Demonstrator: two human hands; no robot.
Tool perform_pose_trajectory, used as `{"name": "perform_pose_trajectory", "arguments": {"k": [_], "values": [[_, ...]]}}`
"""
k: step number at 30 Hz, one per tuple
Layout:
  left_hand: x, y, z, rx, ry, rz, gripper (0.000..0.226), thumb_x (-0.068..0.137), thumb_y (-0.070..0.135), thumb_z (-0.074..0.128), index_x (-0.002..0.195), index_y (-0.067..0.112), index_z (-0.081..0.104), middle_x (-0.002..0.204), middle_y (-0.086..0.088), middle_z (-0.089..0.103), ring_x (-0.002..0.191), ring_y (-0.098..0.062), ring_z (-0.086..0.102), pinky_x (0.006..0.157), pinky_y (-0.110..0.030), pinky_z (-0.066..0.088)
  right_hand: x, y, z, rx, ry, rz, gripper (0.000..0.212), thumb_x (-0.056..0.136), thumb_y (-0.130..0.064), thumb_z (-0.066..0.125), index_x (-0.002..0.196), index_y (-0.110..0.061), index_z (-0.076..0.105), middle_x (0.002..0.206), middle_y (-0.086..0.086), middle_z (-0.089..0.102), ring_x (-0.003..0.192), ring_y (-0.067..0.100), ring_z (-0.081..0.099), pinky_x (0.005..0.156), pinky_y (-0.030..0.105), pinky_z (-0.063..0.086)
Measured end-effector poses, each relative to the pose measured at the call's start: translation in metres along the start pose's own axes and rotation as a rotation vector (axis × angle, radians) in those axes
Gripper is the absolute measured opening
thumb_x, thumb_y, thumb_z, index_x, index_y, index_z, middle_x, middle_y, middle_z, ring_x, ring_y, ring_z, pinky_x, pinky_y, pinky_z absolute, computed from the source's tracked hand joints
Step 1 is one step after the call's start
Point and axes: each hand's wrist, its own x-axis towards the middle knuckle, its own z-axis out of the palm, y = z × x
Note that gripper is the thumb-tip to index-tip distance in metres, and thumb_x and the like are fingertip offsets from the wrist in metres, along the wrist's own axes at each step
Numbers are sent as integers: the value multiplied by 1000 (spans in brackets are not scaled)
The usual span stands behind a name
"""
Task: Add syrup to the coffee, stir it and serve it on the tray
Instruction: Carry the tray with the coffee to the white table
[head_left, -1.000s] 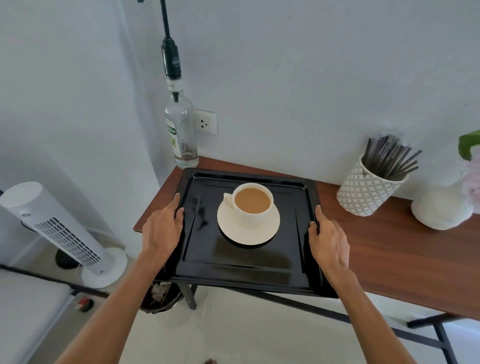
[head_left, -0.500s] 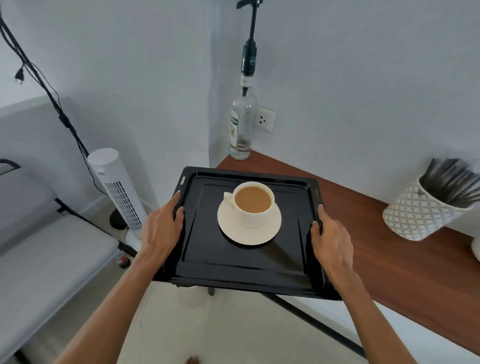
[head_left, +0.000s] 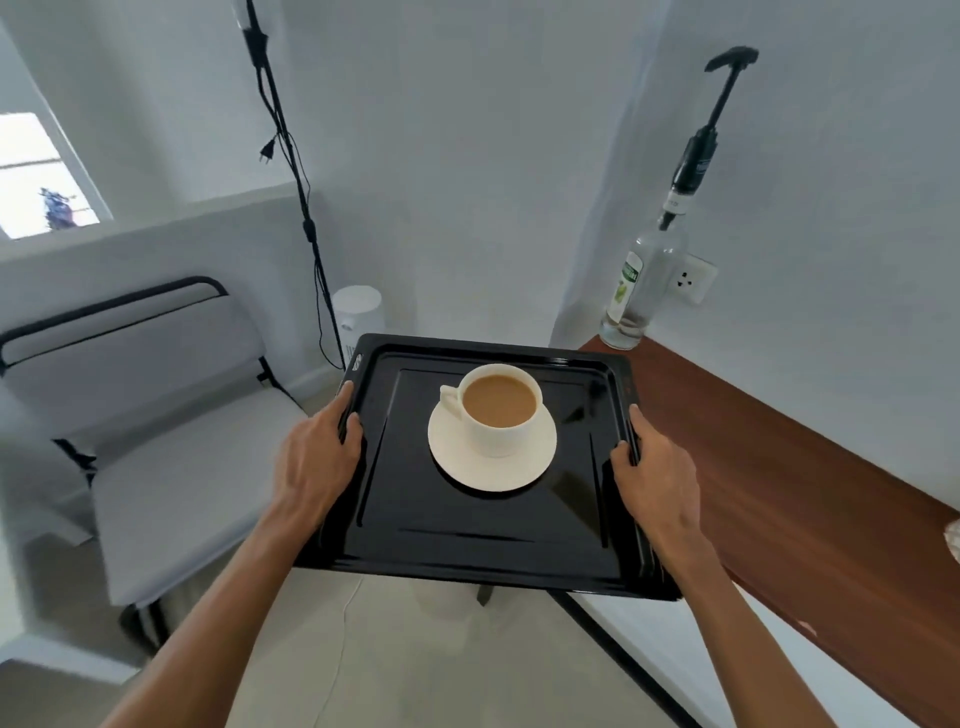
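A black tray (head_left: 467, 540) is held in the air, clear of the table, over the floor. On it stands a white cup (head_left: 496, 410) of milky coffee on a white saucer (head_left: 535, 465), upright, handle to the left. My left hand (head_left: 317, 457) grips the tray's left rim and my right hand (head_left: 654, 473) grips its right rim. The clear syrup bottle (head_left: 641, 280) with a tall black pump stands at the table's far corner by the wall.
The brown wooden table (head_left: 779, 467) runs along the right wall, with a wall socket (head_left: 693, 278) behind the bottle. A grey cushioned bench (head_left: 171, 441) is at the left. A black cable (head_left: 291, 171) hangs down the wall above a white tower fan (head_left: 358, 312).
I have turned left with the tray: the table and bottle slid to the right of view, the patterned cup of sticks left the view, and the grey bench came in at left.
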Motion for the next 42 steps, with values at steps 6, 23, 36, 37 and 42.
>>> {"name": "perform_pose_trajectory", "arguments": {"k": [6, 23, 36, 37, 42], "values": [[3, -66, -53, 5, 54, -91, 49, 103, 22, 51, 152, 16, 51, 91, -22, 78, 76, -38, 68, 69, -43, 54, -7, -74, 40, 74, -37, -97, 56, 97, -14, 54, 152, -19, 46, 61, 5, 62, 57, 18, 60, 54, 34, 50], [-32, -247, -207, 132, 207, -397, 51, 104, 24, 50, 155, 25, 46, 62, -8, 66, 47, -13, 51, 44, -23, 32, -55, -280, 167, 235, -260, -338, 61, 95, -18, 52, 154, -28, 43, 73, 4, 72, 59, 19, 64, 58, 37, 57], [-70, -368, -278, 197, 367, -649, 49, 104, 27, 51, 152, 22, 51, 78, -16, 76, 66, -23, 52, 66, -36, 45, -96, -429, 259, 246, -378, -608, 57, 96, -16, 58, 152, -15, 47, 71, 6, 71, 54, 16, 60, 60, 33, 58], [-71, -378, -282, 202, 380, -660, 48, 104, 28, 51, 152, 21, 51, 77, -16, 75, 65, -23, 52, 65, -35, 44, -99, -440, 267, 247, -396, -627, 57, 96, -15, 58, 152, -14, 47, 64, 4, 68, 48, 15, 58, 51, 28, 54], [-74, -433, -306, 221, 423, -728, 49, 104, 33, 53, 152, 23, 51, 79, -16, 77, 65, -22, 53, 66, -35, 45, -115, -498, 313, 269, -443, -698, 56, 96, -15, 59, 151, -13, 47, 57, -4, 61, 37, 8, 47, 42, 15, 41]]}}
